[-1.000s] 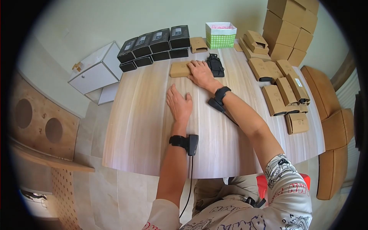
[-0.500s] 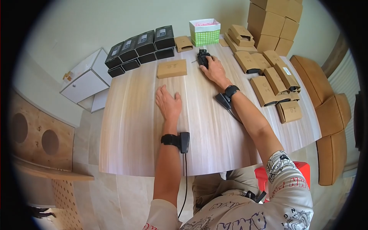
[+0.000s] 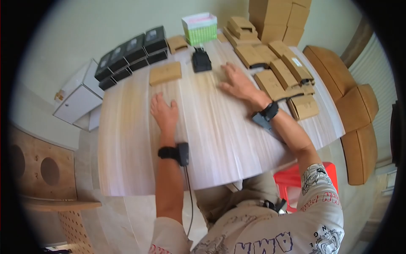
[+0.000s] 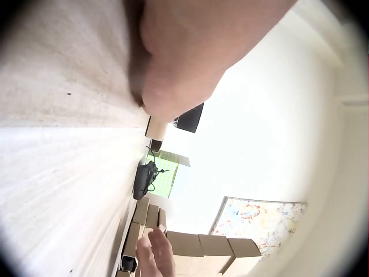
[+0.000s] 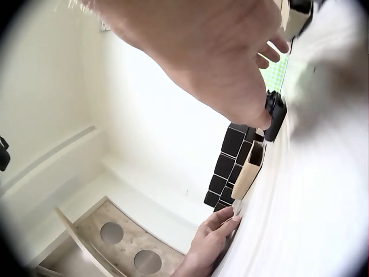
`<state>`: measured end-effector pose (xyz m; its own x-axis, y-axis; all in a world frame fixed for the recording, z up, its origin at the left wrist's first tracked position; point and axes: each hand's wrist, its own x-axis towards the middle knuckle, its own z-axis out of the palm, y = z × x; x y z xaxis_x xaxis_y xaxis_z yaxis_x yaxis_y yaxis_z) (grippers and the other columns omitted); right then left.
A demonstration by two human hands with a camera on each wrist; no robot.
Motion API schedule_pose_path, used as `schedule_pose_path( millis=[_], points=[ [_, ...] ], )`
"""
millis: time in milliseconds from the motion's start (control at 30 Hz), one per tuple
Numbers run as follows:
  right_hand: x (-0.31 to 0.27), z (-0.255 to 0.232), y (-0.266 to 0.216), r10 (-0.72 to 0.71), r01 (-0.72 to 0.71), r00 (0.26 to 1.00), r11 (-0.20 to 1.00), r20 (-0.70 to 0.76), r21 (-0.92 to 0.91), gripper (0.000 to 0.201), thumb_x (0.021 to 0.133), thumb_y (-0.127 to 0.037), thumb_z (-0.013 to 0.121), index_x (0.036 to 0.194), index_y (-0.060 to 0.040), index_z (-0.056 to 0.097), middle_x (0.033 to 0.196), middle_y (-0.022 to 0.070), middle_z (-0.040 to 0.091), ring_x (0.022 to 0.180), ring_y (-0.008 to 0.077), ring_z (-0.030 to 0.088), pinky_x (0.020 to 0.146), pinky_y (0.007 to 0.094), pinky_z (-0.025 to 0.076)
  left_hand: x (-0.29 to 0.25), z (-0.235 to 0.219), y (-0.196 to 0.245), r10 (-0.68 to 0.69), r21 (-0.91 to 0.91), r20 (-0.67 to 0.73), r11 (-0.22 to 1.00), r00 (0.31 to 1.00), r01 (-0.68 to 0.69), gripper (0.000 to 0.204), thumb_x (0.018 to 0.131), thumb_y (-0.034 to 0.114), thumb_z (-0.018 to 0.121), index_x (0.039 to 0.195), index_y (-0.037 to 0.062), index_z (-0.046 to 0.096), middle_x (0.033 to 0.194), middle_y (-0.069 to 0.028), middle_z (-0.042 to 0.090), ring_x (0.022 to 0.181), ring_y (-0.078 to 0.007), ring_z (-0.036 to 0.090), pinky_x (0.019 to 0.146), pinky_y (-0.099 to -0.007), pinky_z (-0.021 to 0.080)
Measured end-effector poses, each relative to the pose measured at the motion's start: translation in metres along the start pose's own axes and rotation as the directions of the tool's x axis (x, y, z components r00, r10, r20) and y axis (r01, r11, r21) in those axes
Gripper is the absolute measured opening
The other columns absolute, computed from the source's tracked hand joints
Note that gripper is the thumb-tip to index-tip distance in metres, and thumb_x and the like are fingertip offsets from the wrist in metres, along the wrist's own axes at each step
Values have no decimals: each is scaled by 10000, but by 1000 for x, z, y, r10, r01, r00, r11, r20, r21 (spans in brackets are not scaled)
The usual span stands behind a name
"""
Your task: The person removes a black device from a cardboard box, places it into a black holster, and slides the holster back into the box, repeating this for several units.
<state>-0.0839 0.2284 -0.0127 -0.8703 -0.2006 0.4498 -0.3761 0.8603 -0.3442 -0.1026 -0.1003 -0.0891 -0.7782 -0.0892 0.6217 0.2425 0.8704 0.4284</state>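
My left hand rests on the wooden table with its fingers loosely extended, holding nothing. Just beyond its fingertips lies a flat brown cardboard box. To the right of that box is a black device with a cable, also visible in the left wrist view as a dark shape with a loose wire. My right hand is over the table, right of the black device and apart from it, fingers spread and empty. Several small brown cartons are close to its right side.
Black boxes are stacked in two rows at the back left. A green checked paper bag stands at the back, beside an opened brown box. Large cartons pile up at the back right. A red stool is by the person.
My right hand left the brown box, took hold of the black device at its right, then let it go and moved right toward the cartons. The left hand stays on the table.
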Motion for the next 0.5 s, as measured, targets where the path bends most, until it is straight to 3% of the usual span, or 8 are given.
schedule_pose_path(
  millis=[67,167,200,267,333,400,433,500],
  points=[
    [-30,-21,17,-49,47,997,998,55,32,626,1002,-304,696,1520,-14,498,1595,292,445,1445,438,479,1218,488,399,-1,0,0,72,-94,27,993,997,-69,527,868,179,768,1349,23,617,1300,-214,657,1271,-423,591,1109,-514,443],
    [-63,-53,16,54,-73,992,985,116,157,399,991,-211,669,1349,-37,640,1398,189,642,1256,401,624,1087,473,505,-4,-4,15,136,-223,146,970,980,-101,450,879,164,743,1290,8,646,1311,-214,651,1278,-422,582,1096,-536,428],
    [-70,-55,18,75,-96,988,983,134,156,399,991,-211,669,1349,-37,640,1398,189,642,1256,401,624,1087,473,505,1,-4,24,194,-296,154,945,969,-142,420,888,164,747,1271,16,661,1298,-215,657,1263,-420,593,1085,-530,437],
    [-83,-53,18,-112,115,993,991,-43,71,330,1012,-209,643,1302,-53,669,1345,174,679,1216,396,646,1067,465,515,-4,-4,27,254,-367,176,913,951,-176,390,896,164,751,1252,23,676,1286,-216,664,1248,-417,604,1074,-524,446],
    [-83,-62,20,-139,145,981,989,-132,40,320,1016,-204,635,1291,-45,669,1333,177,684,1203,402,650,1055,466,518,-1,-4,28,329,-267,157,922,931,-281,337,922,148,761,1219,8,690,1261,-217,680,1200,-408,644,1061,-444,505],
    [-84,-66,23,-174,188,952,982,-252,32,302,1015,-189,633,1271,-35,676,1301,173,701,1173,404,661,1024,467,524,0,-5,27,333,-271,172,921,927,-281,326,924,146,761,1213,9,698,1263,-214,684,1204,-401,647,1063,-439,505],
    [-85,-69,20,-51,82,977,986,-208,145,306,1000,-186,667,1270,-42,678,1315,167,694,1191,391,655,1028,465,517,-1,-5,26,339,-280,167,917,926,-285,316,926,144,762,1207,11,706,1265,-211,688,1208,-393,650,1065,-435,505],
    [-86,-74,19,-85,107,972,991,-220,86,295,1027,-156,645,1288,-25,687,1334,117,700,1223,317,680,1061,417,534,-2,-6,25,332,-281,184,920,925,-274,314,928,139,761,1209,12,707,1265,-208,691,1209,-388,652,1066,-429,506]
  ],
)
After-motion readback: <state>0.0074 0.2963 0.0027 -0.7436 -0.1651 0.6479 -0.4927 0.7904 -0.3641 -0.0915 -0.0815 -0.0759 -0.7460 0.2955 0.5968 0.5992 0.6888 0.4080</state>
